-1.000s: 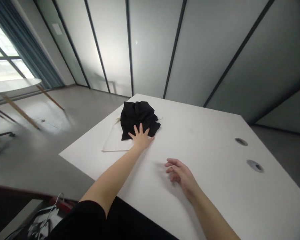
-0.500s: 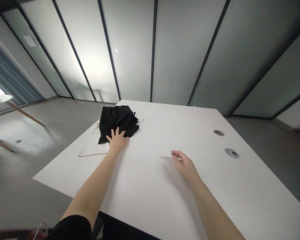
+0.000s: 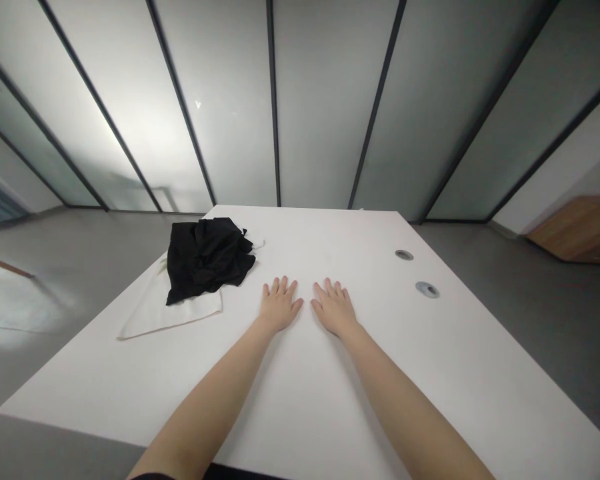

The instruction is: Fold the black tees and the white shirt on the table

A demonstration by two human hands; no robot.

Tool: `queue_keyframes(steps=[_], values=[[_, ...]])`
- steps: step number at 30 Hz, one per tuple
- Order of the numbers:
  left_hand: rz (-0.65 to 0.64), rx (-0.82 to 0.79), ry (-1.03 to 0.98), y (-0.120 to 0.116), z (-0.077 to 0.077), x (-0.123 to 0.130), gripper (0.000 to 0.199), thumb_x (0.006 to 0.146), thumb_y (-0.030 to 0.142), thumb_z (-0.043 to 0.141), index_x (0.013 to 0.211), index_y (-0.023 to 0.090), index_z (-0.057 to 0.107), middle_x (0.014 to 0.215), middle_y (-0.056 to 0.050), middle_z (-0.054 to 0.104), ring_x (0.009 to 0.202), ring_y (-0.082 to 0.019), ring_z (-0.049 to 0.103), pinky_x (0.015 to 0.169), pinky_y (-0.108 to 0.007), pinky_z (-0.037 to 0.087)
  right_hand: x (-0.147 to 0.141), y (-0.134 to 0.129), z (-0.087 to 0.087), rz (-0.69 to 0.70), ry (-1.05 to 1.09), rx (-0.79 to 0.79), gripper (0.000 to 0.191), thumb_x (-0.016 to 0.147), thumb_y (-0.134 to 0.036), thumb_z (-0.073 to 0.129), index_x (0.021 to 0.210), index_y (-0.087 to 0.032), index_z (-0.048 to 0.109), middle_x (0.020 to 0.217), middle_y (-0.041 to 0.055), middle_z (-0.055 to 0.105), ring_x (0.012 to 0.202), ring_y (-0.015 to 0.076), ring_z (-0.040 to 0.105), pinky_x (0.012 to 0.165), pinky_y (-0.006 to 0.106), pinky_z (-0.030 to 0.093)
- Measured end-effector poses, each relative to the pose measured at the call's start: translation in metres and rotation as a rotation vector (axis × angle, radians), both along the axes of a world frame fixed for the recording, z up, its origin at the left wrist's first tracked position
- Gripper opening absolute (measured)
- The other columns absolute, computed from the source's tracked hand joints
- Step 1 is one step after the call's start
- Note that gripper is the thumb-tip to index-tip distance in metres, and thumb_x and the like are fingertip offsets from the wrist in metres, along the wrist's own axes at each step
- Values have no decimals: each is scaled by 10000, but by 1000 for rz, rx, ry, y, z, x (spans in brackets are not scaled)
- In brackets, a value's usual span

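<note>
My left hand (image 3: 279,307) lies flat on the white table (image 3: 300,407), fingers spread, holding nothing. Just to its right, my right hand (image 3: 334,308) rests palm down as well, its fingers apart. A small gap separates the two thumbs. Left of my left hand, not touching it, is a crumpled heap of black cloth (image 3: 207,257). Under this heap lies a flat piece of white cloth (image 3: 155,313) with a thin darker edge; part of it is covered. What kind of garment or item the black cloth is, I cannot tell.
Two round cable grommets (image 3: 427,290) are set in the table's right side. Beyond the far edge stands a frosted glass partition (image 3: 325,120) with dark frames. A wooden piece (image 3: 580,230) stands on the floor at the right.
My left hand has come off the black cloth and moved right onto the bare tabletop. My right hand has lowered flat beside it. The view has turned right.
</note>
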State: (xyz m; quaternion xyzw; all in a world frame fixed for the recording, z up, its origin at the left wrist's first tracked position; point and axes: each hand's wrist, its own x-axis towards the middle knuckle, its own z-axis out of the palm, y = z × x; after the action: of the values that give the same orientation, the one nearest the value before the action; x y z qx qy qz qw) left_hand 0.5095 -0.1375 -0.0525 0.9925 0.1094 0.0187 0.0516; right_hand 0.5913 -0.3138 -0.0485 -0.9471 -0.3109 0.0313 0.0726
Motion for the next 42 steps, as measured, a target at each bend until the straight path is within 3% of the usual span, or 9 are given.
queue_keyframes(steps=[31, 34, 36, 39, 42], values=[[-19, -12, -5, 2, 0, 0, 695, 1059, 585, 354, 1663, 241, 372, 1734, -149, 320, 1596, -400, 275, 1262, -638, 219, 3, -3, -7, 11, 19, -5, 606, 1089, -468, 399, 1658, -260, 396, 1758, 139, 257, 1609, 404, 222, 1266, 573, 166], [-17, -15, -29, 2, 2, -1, 672, 1052, 584, 390, 1640, 260, 413, 1722, -138, 352, 1585, -392, 297, 1253, -625, 242, 4, -6, -5, 14, 28, 51, 564, 1069, -421, 440, 1605, -252, 490, 1737, 134, 317, 1596, 398, 257, 1263, 578, 175], [-18, -34, -62, 5, 6, 0, 616, 1035, 567, 457, 1573, 271, 507, 1680, -129, 432, 1540, -371, 377, 1230, -581, 305, 6, -9, -4, 32, 47, 191, 481, 1052, -356, 447, 1478, -227, 631, 1627, 137, 506, 1522, 350, 409, 1245, 525, 259], [36, -109, -101, 18, 17, 3, 438, 1022, 477, 517, 1368, 261, 676, 1439, -116, 661, 1320, -310, 587, 1106, -456, 452, 6, -14, 0, 91, 101, 500, 397, 1033, -316, 435, 1230, -206, 762, 1279, 112, 757, 1194, 260, 670, 1059, 388, 469], [196, -153, -170, 46, 33, 3, 347, 1022, 425, 514, 1226, 247, 732, 1241, -109, 725, 1164, -295, 637, 1011, -411, 493, 1, -17, 5, 135, 153, 631, 358, 1016, -362, 473, 1102, -214, 788, 904, 56, 793, 764, 211, 687, 767, 317, 500]])
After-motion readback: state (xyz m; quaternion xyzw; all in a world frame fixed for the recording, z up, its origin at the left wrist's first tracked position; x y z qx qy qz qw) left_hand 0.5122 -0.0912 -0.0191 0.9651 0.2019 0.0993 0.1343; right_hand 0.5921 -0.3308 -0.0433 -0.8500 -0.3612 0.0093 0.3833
